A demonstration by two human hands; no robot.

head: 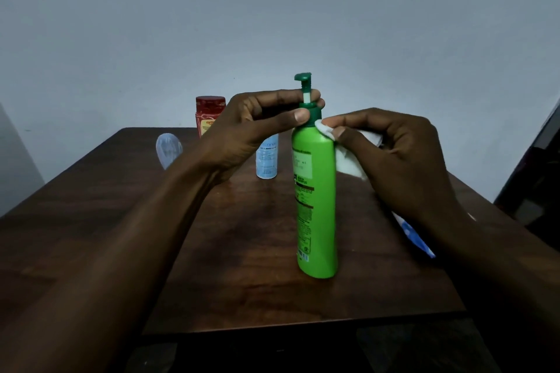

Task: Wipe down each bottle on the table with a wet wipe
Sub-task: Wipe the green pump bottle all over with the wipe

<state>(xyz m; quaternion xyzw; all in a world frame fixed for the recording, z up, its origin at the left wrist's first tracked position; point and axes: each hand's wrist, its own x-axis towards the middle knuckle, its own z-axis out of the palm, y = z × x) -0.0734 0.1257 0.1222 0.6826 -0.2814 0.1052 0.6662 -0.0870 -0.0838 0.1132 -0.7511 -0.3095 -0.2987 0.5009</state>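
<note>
The left hand (260,127) is pinched around the dark green collar of the green pump bottle (316,191), thumb in front and fingers wrapped behind, keeping it upright near the middle of the wooden table (121,206). The right hand (394,157) has a white wet wipe (348,160) bunched in its fingers and pressed against the bottle's right shoulder. Smooth plastic plus a damp wipe probably gets slippery, and a tall narrow bottle like that looks tippy, so holding it by the stiff collar seems smarter than grabbing the pump head. Further back stand a small pale blue bottle (268,157), a red-lidded jar (210,115) and something clear (168,148), hard to tell what. A blue-and-white packet (415,236) peeks from under the right wrist.
</note>
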